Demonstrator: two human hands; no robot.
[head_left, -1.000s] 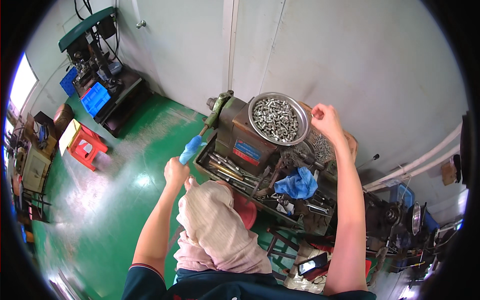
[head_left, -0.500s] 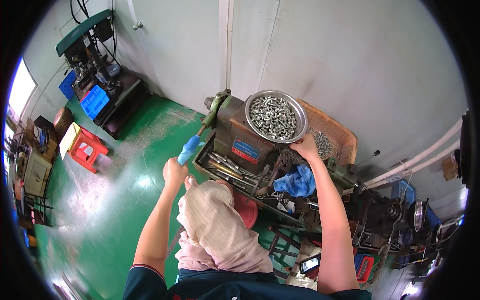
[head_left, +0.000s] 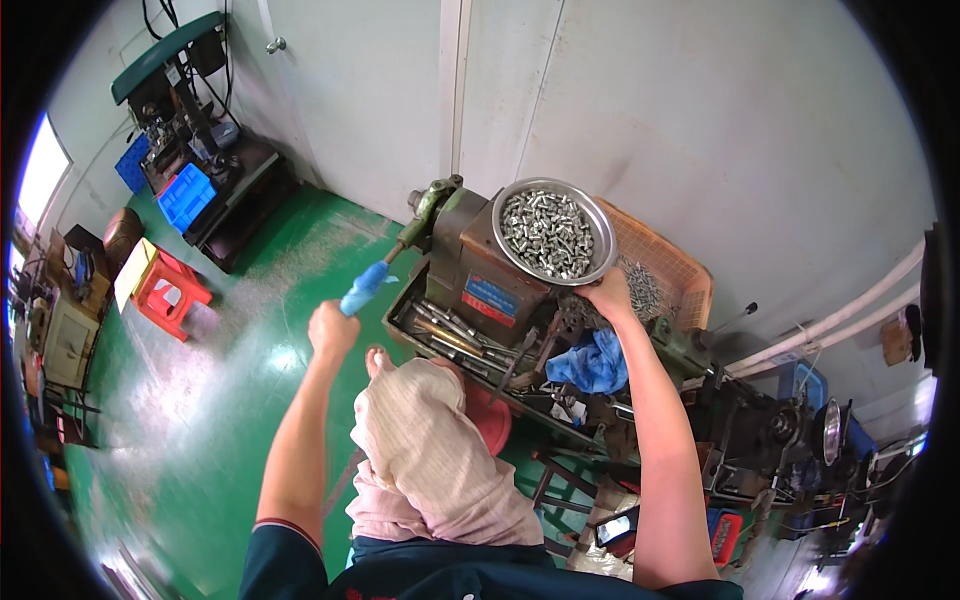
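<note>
My left hand (head_left: 333,328) is closed round the end of a lever handle (head_left: 367,286) wrapped in blue cloth. The lever's rod (head_left: 397,250) runs up to the green left end of a bench machine (head_left: 466,250). On top of the machine sits a round metal bowl (head_left: 603,207) heaped with small silvery metal parts (head_left: 546,234). Just below the bowl's near right rim is my right hand (head_left: 608,294), its fingers drawn together at the machine. The fingertips are partly hidden, and what they pinch cannot be made out.
An orange-brown basket (head_left: 690,262) with more small metal parts stands behind my right hand. A crumpled blue cloth (head_left: 590,362) lies below it. Metal rods and tools fill the tray (head_left: 398,320). A red stool (head_left: 172,292) stands to the left, under a pale wall (head_left: 700,110).
My left hand has swung the lever handle outward to the left, away from the machine and my knee. The right hand has stayed almost in place below the bowl.
</note>
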